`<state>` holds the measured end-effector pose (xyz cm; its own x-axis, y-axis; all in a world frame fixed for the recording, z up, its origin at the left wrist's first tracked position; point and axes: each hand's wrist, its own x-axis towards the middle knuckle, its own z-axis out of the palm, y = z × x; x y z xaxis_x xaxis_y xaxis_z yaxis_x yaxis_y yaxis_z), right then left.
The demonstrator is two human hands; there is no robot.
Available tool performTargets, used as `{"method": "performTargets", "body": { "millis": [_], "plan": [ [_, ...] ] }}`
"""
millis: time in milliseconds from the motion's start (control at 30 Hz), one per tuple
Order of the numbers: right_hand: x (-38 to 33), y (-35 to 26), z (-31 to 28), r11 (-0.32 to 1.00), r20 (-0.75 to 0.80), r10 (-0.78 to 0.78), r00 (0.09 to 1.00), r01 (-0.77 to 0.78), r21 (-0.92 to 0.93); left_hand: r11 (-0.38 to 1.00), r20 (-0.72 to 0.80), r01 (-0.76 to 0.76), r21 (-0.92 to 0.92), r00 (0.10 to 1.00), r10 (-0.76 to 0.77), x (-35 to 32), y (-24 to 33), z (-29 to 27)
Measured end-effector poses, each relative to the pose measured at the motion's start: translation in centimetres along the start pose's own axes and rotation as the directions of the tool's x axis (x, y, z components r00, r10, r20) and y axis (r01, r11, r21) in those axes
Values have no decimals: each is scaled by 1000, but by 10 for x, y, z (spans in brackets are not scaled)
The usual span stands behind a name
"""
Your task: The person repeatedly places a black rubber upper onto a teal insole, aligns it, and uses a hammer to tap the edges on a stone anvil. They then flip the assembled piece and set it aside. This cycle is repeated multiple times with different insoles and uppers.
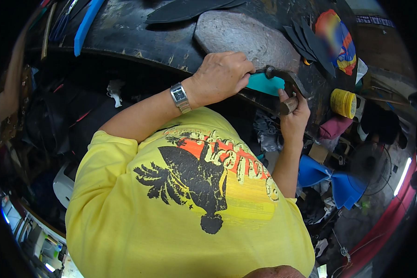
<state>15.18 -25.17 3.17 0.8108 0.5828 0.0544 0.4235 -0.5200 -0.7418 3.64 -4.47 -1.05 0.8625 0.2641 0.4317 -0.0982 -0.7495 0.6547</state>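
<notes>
My right hand [295, 116] is wrapped round the short wooden handle of a hammer [289, 106]. The hammer's dark metal head lies over a flat teal piece [267, 84] at the bench's near edge. My left hand [221, 79], with a watch on its wrist, is closed, its fingertips pinching the left end of the teal piece, which they partly hide. A thin dark edge shows along the top of that piece. Just beyond both hands lies a broad grey stone slab [248, 41].
Black flat cut pieces [185, 10] lie beyond the slab, and more black pieces [310, 44] sit to its right beside a colourful bag [345, 46]. A blue strip [85, 28] overhangs the bench at left. At right are a yellow tub [343, 103] and a fan [369, 167].
</notes>
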Motion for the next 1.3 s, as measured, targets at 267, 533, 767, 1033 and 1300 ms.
{"method": "performTargets", "body": {
  "millis": [267,533,767,1033,1300],
  "plan": [
    [-4,-2,3,960,-191,-121,974,164,226,999,-16,-41,1,999,41,-2,-1,0],
    [-7,-11,-7,998,-26,-68,997,68,4,997,11,-76,7,997,76,-2,-5,1],
    [-10,-15,9,995,102,-29,994,39,-96,998,8,-57,7,998,57,-1,-1,0],
    [-10,-19,-1,999,106,-28,994,31,-26,996,54,91,19,994,-92,-6,7,-6],
    [-7,-13,1,967,-162,-91,983,126,222,997,79,71,-10,994,-70,3,-2,-4]
  ]
}}
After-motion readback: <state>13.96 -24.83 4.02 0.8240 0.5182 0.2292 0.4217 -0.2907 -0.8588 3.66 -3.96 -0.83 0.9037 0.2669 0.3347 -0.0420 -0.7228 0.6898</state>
